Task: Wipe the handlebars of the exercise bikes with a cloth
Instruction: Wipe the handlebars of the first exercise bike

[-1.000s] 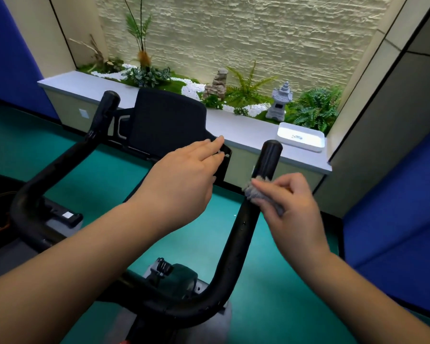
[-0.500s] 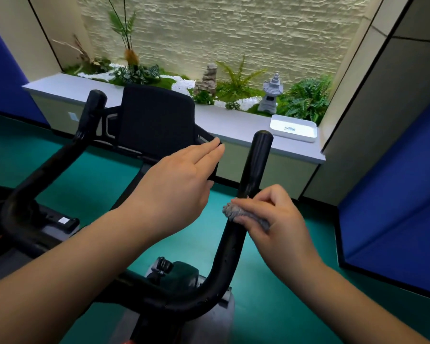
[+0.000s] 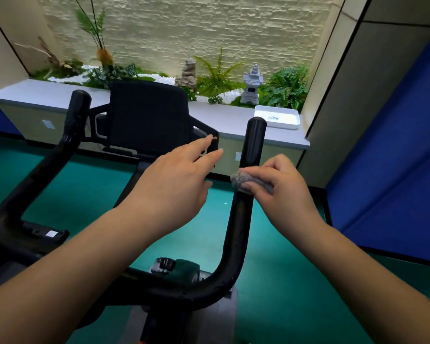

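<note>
Right hand (image 3: 281, 192) pinches grey cloth (image 3: 252, 182) against right handlebar (image 3: 243, 207), frame centre-right. Left hand (image 3: 174, 184) open, empty, hovering. Left handlebar (image 3: 70, 137) apparently unwiped; task partway.

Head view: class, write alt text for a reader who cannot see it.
The right hand presses a grey cloth against the bike's black right handlebar, below its tip. The left hand hovers open beside it, in front of the black console. Behind, a ledge holds plants and a white tray.
</note>
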`<state>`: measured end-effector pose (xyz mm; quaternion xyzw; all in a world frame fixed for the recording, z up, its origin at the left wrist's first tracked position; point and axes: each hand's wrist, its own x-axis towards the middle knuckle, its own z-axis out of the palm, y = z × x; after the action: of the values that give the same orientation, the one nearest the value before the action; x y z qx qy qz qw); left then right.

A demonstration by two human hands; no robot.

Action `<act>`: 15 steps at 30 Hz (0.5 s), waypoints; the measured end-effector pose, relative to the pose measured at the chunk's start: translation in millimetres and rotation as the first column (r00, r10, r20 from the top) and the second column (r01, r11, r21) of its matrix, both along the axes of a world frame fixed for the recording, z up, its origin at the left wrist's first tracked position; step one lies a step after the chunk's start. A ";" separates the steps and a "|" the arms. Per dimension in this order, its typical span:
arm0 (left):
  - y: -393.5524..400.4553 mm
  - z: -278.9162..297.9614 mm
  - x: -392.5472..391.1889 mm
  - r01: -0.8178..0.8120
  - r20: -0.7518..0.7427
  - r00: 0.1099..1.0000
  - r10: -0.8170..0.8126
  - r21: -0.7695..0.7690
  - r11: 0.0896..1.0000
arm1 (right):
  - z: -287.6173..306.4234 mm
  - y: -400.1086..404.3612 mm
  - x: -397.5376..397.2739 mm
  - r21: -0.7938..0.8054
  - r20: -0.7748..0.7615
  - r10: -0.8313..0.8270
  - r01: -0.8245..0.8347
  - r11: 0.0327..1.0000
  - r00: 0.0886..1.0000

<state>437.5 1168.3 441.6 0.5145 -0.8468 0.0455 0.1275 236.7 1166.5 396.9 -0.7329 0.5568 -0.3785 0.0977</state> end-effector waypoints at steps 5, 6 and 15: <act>-0.1 -1.7 4.5 0.021 -0.003 1.000 -0.020 0.021 1.000 | -6.5 31.7 6.4 0.050 0.048 0.033 -0.036 0.998 0.998; 0.4 -2.2 5.6 0.024 -0.004 1.000 -0.024 0.026 0.999 | -9.7 44.1 7.7 0.044 0.064 0.054 -0.057 0.997 0.996; 3.3 -2.6 3.7 -0.005 0.011 1.000 0.004 0.039 0.999 | -2.9 7.1 10.4 0.020 0.087 -0.014 0.012 1.000 0.996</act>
<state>441.2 1171.6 438.9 0.5185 -0.8470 0.0320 0.1127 247.1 1173.6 394.0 -0.7110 0.5606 -0.4052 0.1265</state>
